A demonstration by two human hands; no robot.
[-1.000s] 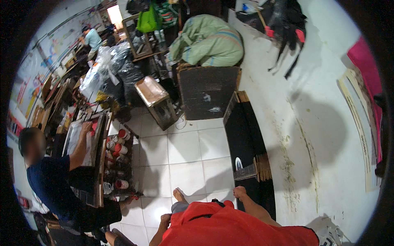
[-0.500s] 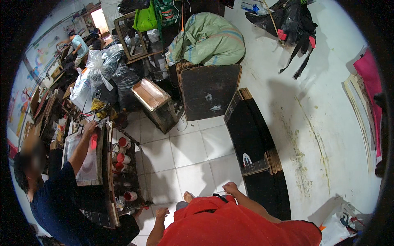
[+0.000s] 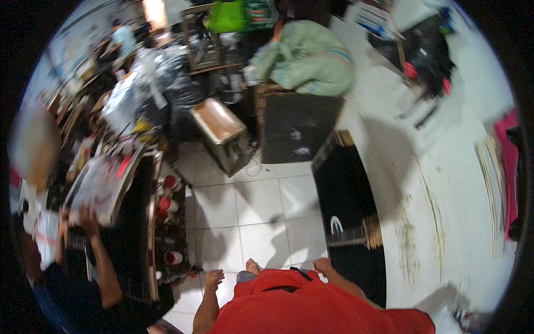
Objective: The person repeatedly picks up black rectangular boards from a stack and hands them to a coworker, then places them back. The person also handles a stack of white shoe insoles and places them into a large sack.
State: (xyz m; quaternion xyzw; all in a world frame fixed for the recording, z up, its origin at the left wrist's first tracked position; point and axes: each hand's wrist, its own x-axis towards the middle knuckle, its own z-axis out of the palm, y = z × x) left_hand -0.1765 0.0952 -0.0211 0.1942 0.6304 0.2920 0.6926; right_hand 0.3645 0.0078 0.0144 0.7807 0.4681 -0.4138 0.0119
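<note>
My left hand [image 3: 213,279] hangs beside my red shirt [image 3: 311,306], above the tiled floor. Its fingers are partly spread, with nothing in them. On the other side my right hand [image 3: 322,265] is loosely curled and appears to hold nothing. The nearest thing to it is a long stack of black flat panels [image 3: 356,195] standing along the wall. Slight motion blur softens both hands.
At left a co-worker in a dark shirt [image 3: 61,289] holds a framed screen [image 3: 97,186] over a black-topped table [image 3: 136,234]. Red-and-white paint cans [image 3: 172,258] line a shelf beside it. Ahead stand a wooden box [image 3: 222,136], a dark board [image 3: 300,128] and a green sack [image 3: 317,58].
My view has shifted slightly, and my hands still hang at my sides. The co-worker has drawn the reaching arm back; both their hands are now at the screen's near edge, and the screen is tilted.
</note>
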